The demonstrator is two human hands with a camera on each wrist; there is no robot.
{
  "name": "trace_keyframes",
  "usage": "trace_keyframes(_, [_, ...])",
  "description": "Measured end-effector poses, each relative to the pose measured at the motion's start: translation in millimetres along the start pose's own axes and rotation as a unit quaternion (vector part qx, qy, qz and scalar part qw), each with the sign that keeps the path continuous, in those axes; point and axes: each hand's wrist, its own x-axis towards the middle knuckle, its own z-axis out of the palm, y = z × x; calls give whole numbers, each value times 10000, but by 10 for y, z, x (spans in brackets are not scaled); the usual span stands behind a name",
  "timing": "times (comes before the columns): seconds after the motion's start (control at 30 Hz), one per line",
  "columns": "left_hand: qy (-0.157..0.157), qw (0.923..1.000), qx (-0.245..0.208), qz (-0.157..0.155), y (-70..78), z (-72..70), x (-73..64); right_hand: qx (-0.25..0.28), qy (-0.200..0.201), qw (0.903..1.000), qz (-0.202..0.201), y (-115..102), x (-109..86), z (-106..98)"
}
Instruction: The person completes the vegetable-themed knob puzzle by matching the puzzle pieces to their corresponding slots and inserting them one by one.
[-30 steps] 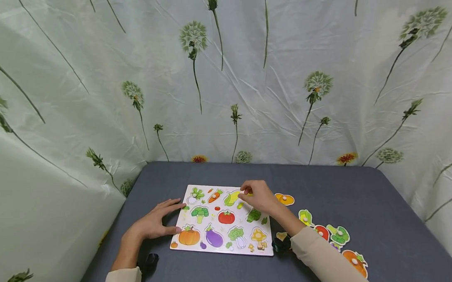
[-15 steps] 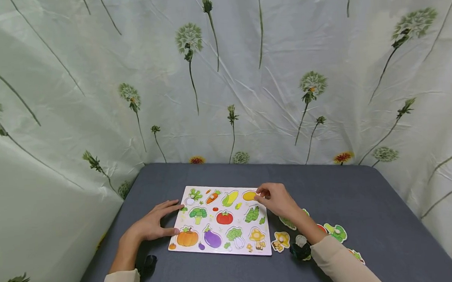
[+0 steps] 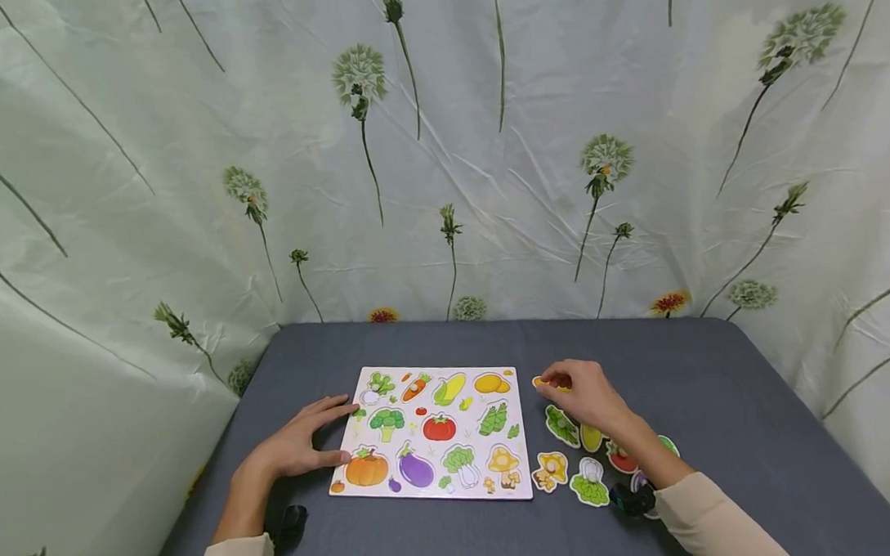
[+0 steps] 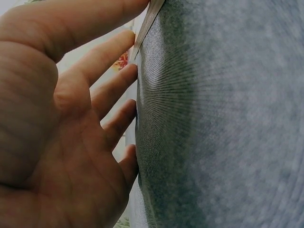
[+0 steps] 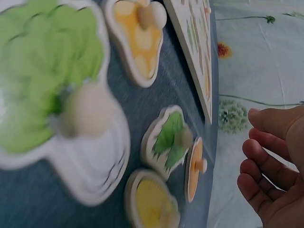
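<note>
A white vegetable puzzle board lies flat, with printed vegetable shapes; the turnip and carrot carry knobs. My left hand rests at its left edge, thumb and fingertips at the rim, fingers spread in the left wrist view. My right hand is past the board's upper right corner, above an orange-yellow knobbed puzzle piece that it partly hides. In the right wrist view, the loosely bent fingers stand apart from that orange piece, with nothing between them.
Right of the board lie several knobbed pieces: a green leafy one, a yellow one, a mushroom, a leafy cabbage and a tomato. The right forearm covers others. A flowered curtain hangs behind the dark table.
My right hand has moved right, from the board's upper right corner to above the orange-yellow piece. My left hand keeps its place at the board's left edge. The head view has shifted slightly.
</note>
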Motion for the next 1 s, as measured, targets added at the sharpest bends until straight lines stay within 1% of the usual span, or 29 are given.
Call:
trace_keyframes(0.27, [6, 9999, -30, -111, 22, 19, -12, -122, -33, 9998, 181, 150, -189, -162])
trace_keyframes(0.47, [31, 10000, -5, -65, 19, 10, -8, -163, -106, 9992, 346, 241, -307, -242])
trace_keyframes(0.77, [50, 10000, 1, 66, 11, 4, 2, -312, -269, 9974, 599, 369, -473, -288])
trace_keyframes(1.0, [29, 10000, 55, -50, 4, 17, 10, -547, -537, 9940, 781, 431, -529, -268])
